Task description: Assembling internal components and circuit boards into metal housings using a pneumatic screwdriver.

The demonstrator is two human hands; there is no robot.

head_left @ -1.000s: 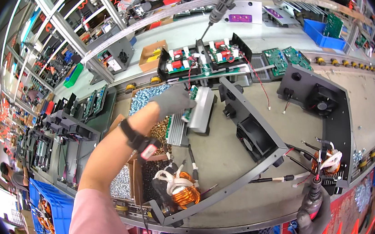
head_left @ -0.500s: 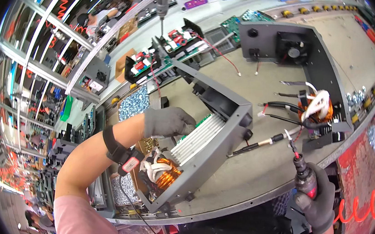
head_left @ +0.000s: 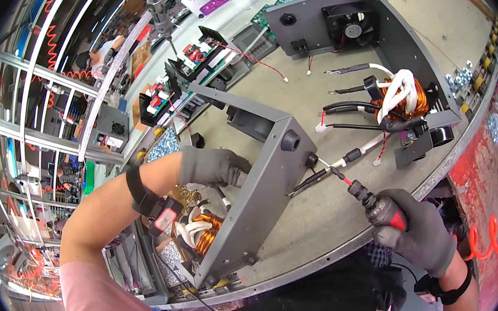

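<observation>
My right hand [head_left: 420, 234], in a grey glove, is wrapped round a red and black power screwdriver [head_left: 384, 211]. Its long bit points left at a black round fitting [head_left: 311, 159] on a dark grey metal case [head_left: 268, 179], and the tip appears close to that fitting. The case is tilted on the bench. My gloved left hand [head_left: 214, 167] reaches into its open side with curled fingers; the panel hides the fingertips and what they grip. Inside the case, below that hand, sits a copper-wound coil [head_left: 209, 233] with white leads.
At the far right stands a second grey case [head_left: 387, 48] with a fan [head_left: 346, 27], a copper coil [head_left: 410, 96] and loose black cables. Circuit boards [head_left: 196, 56] line the far side, below a hanging screwdriver [head_left: 160, 18]. A red coiled hose [head_left: 495, 236] hangs at right.
My right hand has brought the screwdriver up and left to the case. The case has turned, so its outer panel faces me more and hides the silver heat sink. My view has shifted.
</observation>
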